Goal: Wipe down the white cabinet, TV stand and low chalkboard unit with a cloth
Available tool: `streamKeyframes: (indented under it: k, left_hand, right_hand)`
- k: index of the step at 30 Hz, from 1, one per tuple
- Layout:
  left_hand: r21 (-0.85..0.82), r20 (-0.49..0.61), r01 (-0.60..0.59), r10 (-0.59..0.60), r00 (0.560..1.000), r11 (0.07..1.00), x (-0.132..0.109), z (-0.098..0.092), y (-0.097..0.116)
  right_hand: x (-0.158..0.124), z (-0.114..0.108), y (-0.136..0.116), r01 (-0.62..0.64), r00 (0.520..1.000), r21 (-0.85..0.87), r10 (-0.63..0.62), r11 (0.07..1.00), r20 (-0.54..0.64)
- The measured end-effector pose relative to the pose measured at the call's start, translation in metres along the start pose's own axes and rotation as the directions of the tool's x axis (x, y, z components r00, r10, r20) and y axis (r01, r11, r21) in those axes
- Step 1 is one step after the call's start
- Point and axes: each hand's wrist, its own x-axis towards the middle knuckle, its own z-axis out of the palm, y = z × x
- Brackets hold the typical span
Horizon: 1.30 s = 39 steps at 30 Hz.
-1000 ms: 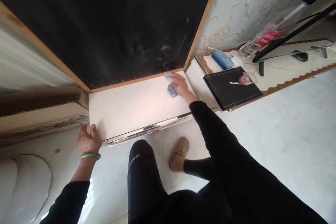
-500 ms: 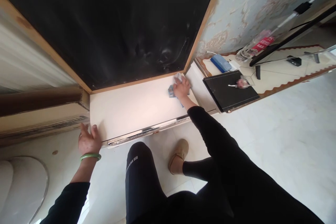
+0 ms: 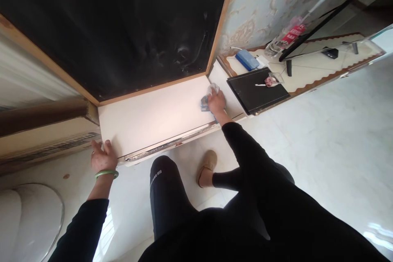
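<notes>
My right hand [image 3: 217,102] presses a crumpled blue and grey cloth [image 3: 204,104] onto the right end of a white cabinet top [image 3: 153,118]. The fingers are bent over the cloth, and part of it sticks out to the left and beyond the fingertips. At the cabinet's left front corner, my left hand [image 3: 103,157] rests against the edge with its fingers apart and nothing in them. A green bangle [image 3: 106,173] circles that wrist. Behind the white top stands a wood-framed blackboard [image 3: 123,28] with faint chalk smears.
To the right, a longer cabinet carries a black panel [image 3: 256,92], a blue box [image 3: 247,60], a clear bottle with a red label [image 3: 290,37] and a dark screen [image 3: 346,12]. A brown wooden ledge [image 3: 46,116] is at left. A white rounded object [image 3: 39,217] stands lower left.
My right hand and the cloth have shifted slightly toward the cabinet's right end. The view has turned a little to the right. My left hand stays at the corner.
</notes>
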Motion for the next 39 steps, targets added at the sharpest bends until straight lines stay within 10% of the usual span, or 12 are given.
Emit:
streamKeyframes:
  k: [10,17,21,26,29,33,39]
  left_hand:
    - [-0.065,0.038,0.017,-0.015,0.999,0.998,-0.002,-0.004,0.014]
    - [-0.057,0.059,0.022,-0.018,0.998,0.998,-0.001,-0.003,0.016]
    - [-0.103,0.05,0.026,-0.021,0.999,0.994,-0.004,-0.003,0.016]
    - [-0.165,0.022,0.023,-0.02,1.0,0.986,-0.006,-0.002,0.013]
    - [-0.184,-0.009,0.017,-0.019,1.0,0.983,-0.007,0.001,0.009]
    - [-0.209,-0.036,0.027,-0.036,0.999,0.978,-0.008,0.003,0.006]
    - [-0.33,-0.084,0.046,-0.078,0.993,0.943,-0.006,0.001,0.003]
  right_hand:
    - [-0.117,-0.049,0.064,-0.013,0.985,-0.212,0.049,0.977,0.164]
    - [-0.147,-0.105,0.066,0.026,0.938,-0.237,0.059,0.971,0.343]
    - [-0.127,-0.091,0.045,0.166,0.977,-0.049,-0.157,0.985,0.145]
    - [-0.102,-0.028,0.014,-0.007,1.0,0.061,0.009,0.998,-0.03]
    - [-0.118,0.001,-0.021,0.033,0.999,0.071,-0.034,0.997,0.005]
    - [-0.177,0.022,-0.121,0.382,0.917,0.159,-0.395,0.911,0.061]
    - [-0.271,0.055,-0.287,0.844,0.507,0.113,-0.849,0.524,0.15]
